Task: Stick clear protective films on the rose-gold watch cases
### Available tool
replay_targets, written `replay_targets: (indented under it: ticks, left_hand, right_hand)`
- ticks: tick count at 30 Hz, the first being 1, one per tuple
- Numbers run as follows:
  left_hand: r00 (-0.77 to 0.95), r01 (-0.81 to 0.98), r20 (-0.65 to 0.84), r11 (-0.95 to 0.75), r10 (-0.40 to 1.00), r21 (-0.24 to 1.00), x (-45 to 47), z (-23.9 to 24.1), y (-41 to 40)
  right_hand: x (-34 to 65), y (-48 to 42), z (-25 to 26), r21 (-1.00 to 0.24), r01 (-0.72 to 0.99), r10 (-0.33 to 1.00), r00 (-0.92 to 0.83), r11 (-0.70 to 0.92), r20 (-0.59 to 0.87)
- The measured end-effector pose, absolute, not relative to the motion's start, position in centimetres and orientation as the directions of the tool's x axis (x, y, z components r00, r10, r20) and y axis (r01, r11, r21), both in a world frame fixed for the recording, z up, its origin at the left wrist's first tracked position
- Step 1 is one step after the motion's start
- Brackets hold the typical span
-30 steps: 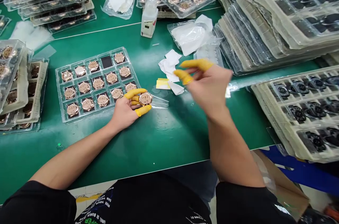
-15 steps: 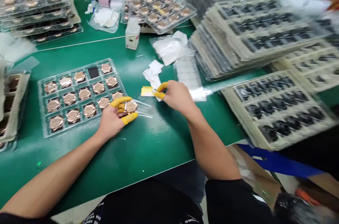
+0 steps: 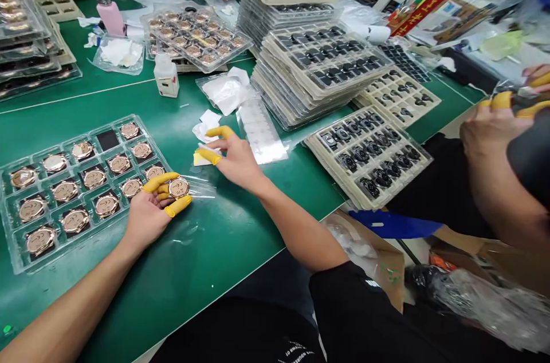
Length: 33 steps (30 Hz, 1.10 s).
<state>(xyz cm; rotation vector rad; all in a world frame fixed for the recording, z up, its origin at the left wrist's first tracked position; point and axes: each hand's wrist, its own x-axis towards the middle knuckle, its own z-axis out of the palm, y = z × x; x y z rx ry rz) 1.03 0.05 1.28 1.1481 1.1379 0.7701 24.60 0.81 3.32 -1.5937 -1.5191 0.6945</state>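
Note:
My left hand, in yellow finger cots, grips a rose-gold watch case by its edges, with the marked back facing up. Thin clear plastic strips stick out beside it. Just left of that hand lies a clear tray with rows of similar watch cases; one compartment shows only a dark pad. My right hand is over a small yellow and white pad, its thumb and forefinger apart. Crumpled white tissue lies just beyond its fingers.
A small white bottle and a pink pump bottle stand farther back. Tall stacked trays rise at centre right, near a tray of black watches. Co-workers sit across and at the right, one co-worker's hand in finger cots.
The view has swung right, so the table things sit farther left. My right thumb and forefinger have spread apart above the yellow pad. My left hand still holds the watch case.

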Motion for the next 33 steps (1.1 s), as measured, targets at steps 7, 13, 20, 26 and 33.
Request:
replay_targets:
  ticks: [7,13,20,26,33]
  left_hand:
    - [0.302,0.074,-0.266,0.255,0.916,0.964,1.4,0.9,-0.5]
    - [0.375,0.025,-0.248,0.258,0.893,0.966,1.4,-0.2,-0.6]
    - [0.391,-0.012,-0.210,0.233,0.896,0.972,1.4,-0.6,-0.9]
    - [0.388,-0.008,-0.161,0.178,0.908,0.984,1.4,-0.9,-1.0]
    - [0.399,-0.006,-0.134,0.149,0.907,0.989,1.4,-1.0,-1.1]
  right_hand:
    - [22.3,-1.2,2.5,-0.699,0.477,0.844,-0.239,0.533,0.481]
    - [21.4,-1.5,1.6,-0.495,0.564,0.740,-0.387,0.662,0.550]
    - [22.2,-1.3,1.7,-0.464,0.568,0.721,-0.404,0.680,0.563]
    - [21.9,-1.4,2.0,-0.563,0.627,0.838,-0.324,0.538,0.440]
    - [22.2,-1.3,2.1,-0.504,0.630,0.797,-0.362,0.591,0.483]
